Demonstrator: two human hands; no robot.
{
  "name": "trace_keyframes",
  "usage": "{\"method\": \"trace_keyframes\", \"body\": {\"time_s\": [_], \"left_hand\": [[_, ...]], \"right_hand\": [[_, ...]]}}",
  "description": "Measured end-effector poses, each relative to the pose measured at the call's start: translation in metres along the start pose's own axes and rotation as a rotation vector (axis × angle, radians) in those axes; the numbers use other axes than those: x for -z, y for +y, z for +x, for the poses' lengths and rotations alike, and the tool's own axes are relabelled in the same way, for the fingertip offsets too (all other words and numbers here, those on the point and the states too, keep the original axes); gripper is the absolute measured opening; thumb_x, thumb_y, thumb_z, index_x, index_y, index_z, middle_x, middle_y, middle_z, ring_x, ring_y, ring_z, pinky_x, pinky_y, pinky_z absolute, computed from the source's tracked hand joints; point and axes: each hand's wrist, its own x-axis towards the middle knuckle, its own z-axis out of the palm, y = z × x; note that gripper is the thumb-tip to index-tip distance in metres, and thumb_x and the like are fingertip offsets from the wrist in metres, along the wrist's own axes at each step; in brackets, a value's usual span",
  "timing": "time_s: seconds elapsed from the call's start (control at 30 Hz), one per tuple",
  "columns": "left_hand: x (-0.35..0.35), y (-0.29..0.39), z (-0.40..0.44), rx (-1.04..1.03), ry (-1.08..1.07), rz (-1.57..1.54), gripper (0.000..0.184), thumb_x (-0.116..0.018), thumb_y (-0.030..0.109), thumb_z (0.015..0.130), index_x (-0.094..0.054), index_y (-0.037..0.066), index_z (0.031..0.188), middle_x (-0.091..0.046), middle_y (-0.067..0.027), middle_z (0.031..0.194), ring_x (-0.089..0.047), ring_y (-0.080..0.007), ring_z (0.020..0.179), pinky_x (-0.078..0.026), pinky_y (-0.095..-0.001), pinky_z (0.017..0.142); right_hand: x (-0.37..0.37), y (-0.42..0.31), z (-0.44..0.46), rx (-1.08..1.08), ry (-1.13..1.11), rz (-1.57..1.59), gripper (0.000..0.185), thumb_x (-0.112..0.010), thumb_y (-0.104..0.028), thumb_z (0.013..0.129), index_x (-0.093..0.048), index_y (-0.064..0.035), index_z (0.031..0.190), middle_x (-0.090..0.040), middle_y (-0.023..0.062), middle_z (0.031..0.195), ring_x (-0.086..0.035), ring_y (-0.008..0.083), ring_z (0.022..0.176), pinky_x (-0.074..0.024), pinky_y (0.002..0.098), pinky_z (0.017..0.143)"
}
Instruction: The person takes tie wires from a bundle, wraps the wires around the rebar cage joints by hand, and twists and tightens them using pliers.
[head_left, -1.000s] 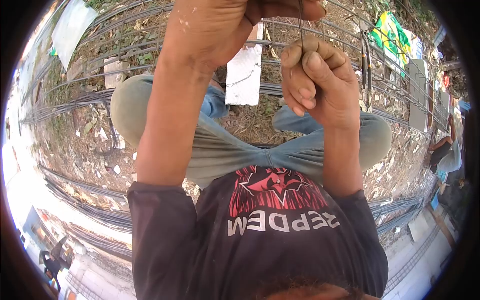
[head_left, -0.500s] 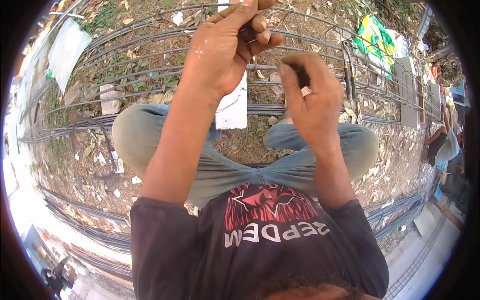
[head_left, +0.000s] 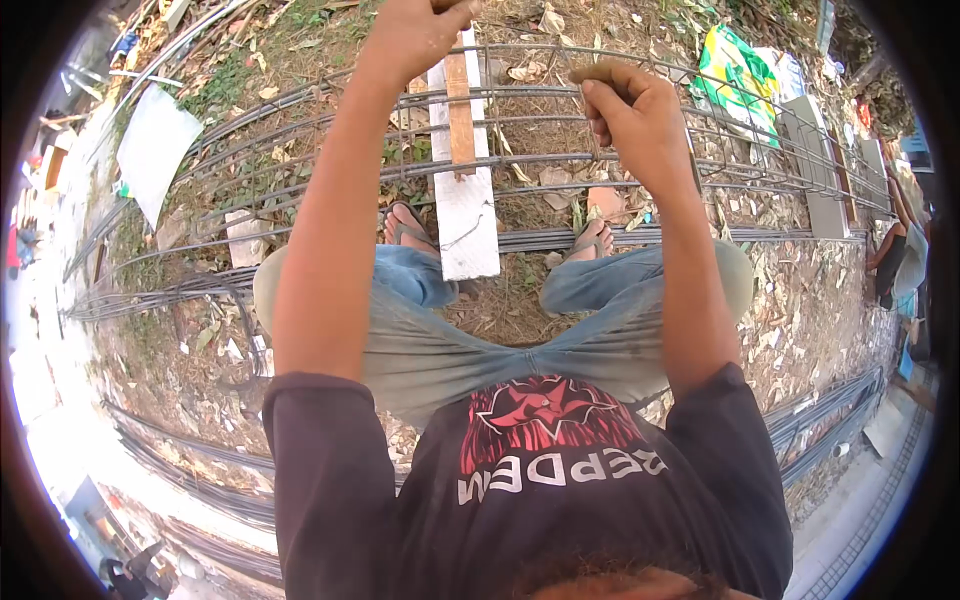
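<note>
My left hand [head_left: 415, 38] is at the top edge of the view, over the far bars of a long rebar cage [head_left: 540, 92]. Its thumb and fingers look pinched, but the frame cuts off the fingertips. My right hand [head_left: 632, 112] hovers above the cage to the right, thumb and forefinger pressed together and the other fingers curled. Anything in that pinch is too small to make out. Between the hands a white board [head_left: 468, 235] runs under the cage, with a narrow brown wood strip [head_left: 461, 120] on it.
Bundles of steel bars [head_left: 170, 300] lie across the littered ground. A white sheet [head_left: 155, 150] is at left, a green-yellow plastic bag [head_left: 738, 85] at upper right. Grey blocks [head_left: 815, 165] stand beside the cage at right, near another person [head_left: 890, 250]. My sandalled feet [head_left: 408, 228] flank the board.
My hands have moved apart: the left went up and left, partly out of view, and the right rose slightly. The wood strip and my feet now show. The view has shifted a little.
</note>
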Motion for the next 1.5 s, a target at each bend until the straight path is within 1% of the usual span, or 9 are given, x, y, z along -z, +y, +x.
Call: {"method": "trace_keyframes", "body": {"time_s": [0.07,0.17,0.37,0.8,0.9,1.0,1.3,1.4,1.5], "left_hand": [[-0.035,-0.036,0.029,0.258,-0.222,0.084,0.04,-0.067,0.037,0.099,-0.076,0.002,0.116,-0.078,-0.0088,0.101,-0.074,-0.0158,0.089,-0.059,-0.032,0.07],[-0.089,-0.099,0.03,0.277,-0.268,0.163,0.043,-0.076,0.044,0.091,-0.08,0.006,0.111,-0.077,-0.0108,0.079,-0.074,-0.0169,0.064,-0.059,-0.0322,0.067],[-0.125,-0.106,0.012,0.353,-0.166,0.28,0.041,-0.081,0.046,0.084,-0.083,0.009,0.099,-0.077,-0.0125,0.077,-0.075,-0.0218,0.069,-0.059,-0.0381,0.072],[-0.134,-0.124,0.027,0.404,-0.229,0.381,0.042,-0.084,0.052,0.079,-0.085,0.012,0.091,-0.079,-0.0079,0.086,-0.076,-0.0259,0.084,-0.059,-0.0412,0.081],[-0.132,-0.115,0.025,0.414,-0.216,0.415,0.041,-0.083,0.051,0.08,-0.085,0.014,0.096,-0.08,-0.0078,0.094,-0.076,-0.0263,0.091,-0.058,-0.042,0.086],[-0.131,-0.115,0.026,0.418,-0.228,0.394,0.047,-0.086,0.053,0.077,-0.084,0.011,0.098,-0.079,-0.013,0.098,-0.075,-0.0309,0.094,-0.058,-0.0447,0.082],[-0.125,-0.119,0.025,0.4,-0.249,0.322,0.043,-0.083,0.052,0.08,-0.084,0.011,0.092,-0.078,-0.0093,0.083,-0.076,-0.0239,0.083,-0.059,-0.0394,0.08],[-0.12,-0.131,0.034,0.389,-0.315,0.224,0.041,-0.084,0.047,0.082,-0.083,0.007,0.087,-0.073,-0.009,0.064,-0.072,-0.0181,0.062,-0.057,-0.034,0.067],[-0.12,-0.129,0.038,0.443,-0.343,0.238,0.038,-0.086,0.048,0.079,-0.082,0.01,0.078,-0.077,-0.0075,0.074,-0.075,-0.0192,0.072,-0.058,-0.0372,0.073]], "right_hand": [[-0.007,0.037,0.002,0.003,0.054,-0.183,0.025,-0.069,-0.02,0.093,-0.077,0.0025,0.102,-0.074,0.014,0.078,-0.069,0.0211,0.066,-0.0543,0.0362,0.065],[-0.028,0.064,-0.02,-0.059,0.01,-0.264,0.025,-0.07,-0.021,0.089,-0.077,0.0025,0.096,-0.073,0.023,0.083,-0.072,0.0352,0.074,-0.0555,0.043,0.073],[-0.032,0.089,-0.026,-0.143,-0.054,-0.353,0.021,-0.069,-0.018,0.088,-0.077,0.0,0.094,-0.072,0.0248,0.084,-0.071,0.0424,0.08,-0.0556,0.0474,0.077],[-0.019,0.086,-0.012,-0.142,-0.013,-0.341,0.025,-0.069,-0.023,0.089,-0.077,-0.0008,0.097,-0.074,0.0226,0.086,-0.072,0.0414,0.081,-0.0558,0.0461,0.076],[-0.02,0.095,-0.013,-0.071,0.008,-0.346,0.023,-0.069,-0.018,0.091,-0.073,0.0053,0.092,-0.067,0.0162,0.069,-0.059,0.0196,0.058,-0.0477,0.0373,0.06],[-0.02,0.098,-0.014,-0.098,0.004,-0.365,0.023,-0.069,-0.017,0.091,-0.073,0.0057,0.092,-0.066,0.0153,0.068,-0.057,0.018,0.058,-0.0464,0.0376,0.059],[-0.026,0.094,-0.015,-0.13,-0.012,-0.394,0.025,-0.069,-0.018,0.091,-0.074,0.0054,0.095,-0.069,0.0174,0.072,-0.063,0.0219,0.061,-0.0494,0.0378,0.062],[-0.039,0.088,-0.012,-0.061,-0.025,-0.375,0.026,-0.069,-0.02,0.09,-0.075,0.0046,0.095,-0.072,0.0198,0.076,-0.069,0.0282,0.067,-0.0524,0.04,0.066],[-0.059,0.085,-0.002,-0.085,-0.09,-0.366,0.023,-0.068,-0.021,0.088,-0.077,-0.001,0.094,-0.072,0.0243,0.083,-0.072,0.0408,0.081,-0.056,0.0478,0.078]]}}
